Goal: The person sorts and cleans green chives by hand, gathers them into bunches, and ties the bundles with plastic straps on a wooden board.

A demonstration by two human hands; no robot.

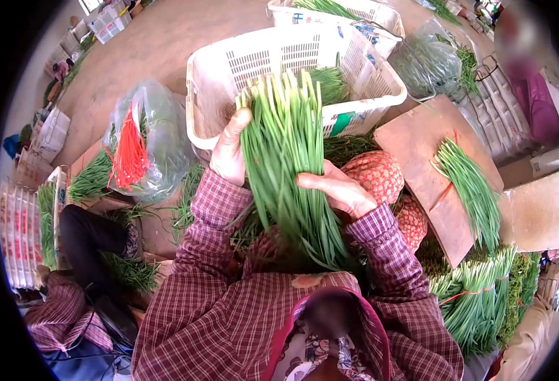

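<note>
A thick bunch of garlic chives (286, 146) is held upright before my chest, pale cut ends up and green leaves trailing down. My left hand (230, 149) is closed around its left side, thumb pointing up. My right hand (340, 189) grips the bunch lower on the right, thumb across the leaves; its other fingers are hidden behind. Just beyond stands a white plastic basket (210, 76) with some chives (328, 84) inside. On a board (406, 136) to the right lies another bunch of chives (473, 190) with a red tie beneath it.
Red ties (129, 152) hang by a clear plastic bag (165, 120) on the left. Stacked tied chives (476, 298) fill the lower right. Another white basket (381, 44) stands behind. A person in purple (536, 105) sits at the far right; a dark trouser leg (89, 235) is at left.
</note>
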